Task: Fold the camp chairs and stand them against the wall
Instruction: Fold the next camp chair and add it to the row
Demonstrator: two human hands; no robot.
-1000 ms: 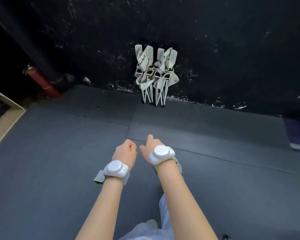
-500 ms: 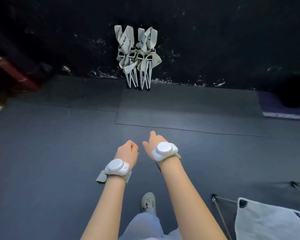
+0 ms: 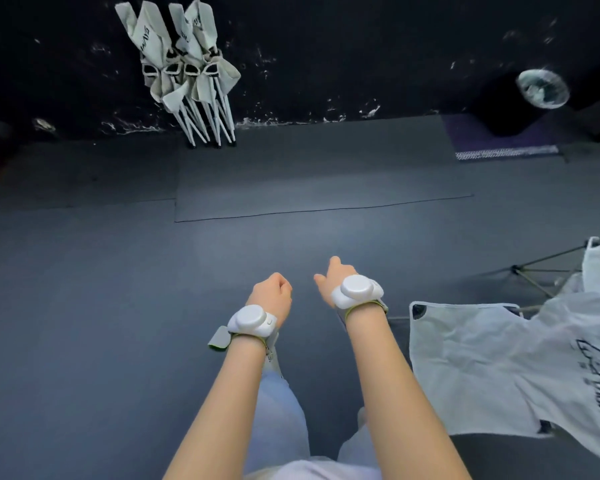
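At lower right: unfolded camp chair (image 3: 492, 368), pale fabric seat spread, stands on grey floor (image 3: 84, 306) | against black wall (image 3: 361, 46): two folded chairs (image 3: 184, 71) upright, well apart from it | left hand (image 3: 272, 297) loosely curled, empty | right hand (image 3: 333, 277) relaxed, empty

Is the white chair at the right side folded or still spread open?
Spread open. The white chair shows a flat, stretched seat fabric, and its frame rods stand apart.
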